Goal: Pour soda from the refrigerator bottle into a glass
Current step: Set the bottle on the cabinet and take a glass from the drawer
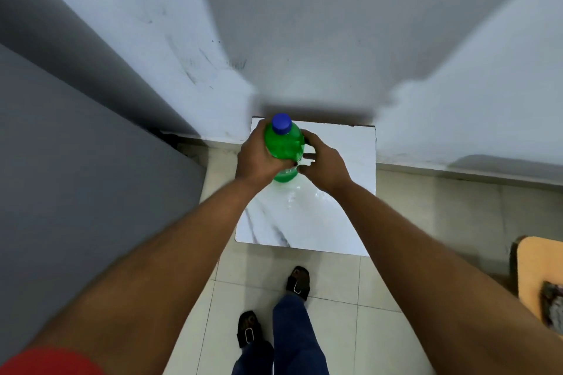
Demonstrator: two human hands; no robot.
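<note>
A green soda bottle (pixel 285 144) with a blue cap (pixel 281 123) stands upright over the far left part of a small white marble-topped table (pixel 335 216). My left hand (pixel 259 158) is wrapped around the bottle's left side and grips it. My right hand (pixel 324 161) is against the bottle's right side, fingers curled toward it and partly spread. The cap is on. No glass is in view. The bottle's base is hidden behind my hands.
The table stands against a pale wall (pixel 304 39). A grey surface (pixel 76 161) rises along the left. An orange-topped piece of furniture (pixel 539 271) sits at the right edge. Tiled floor (pixel 335 329) and my feet in black sandals lie below.
</note>
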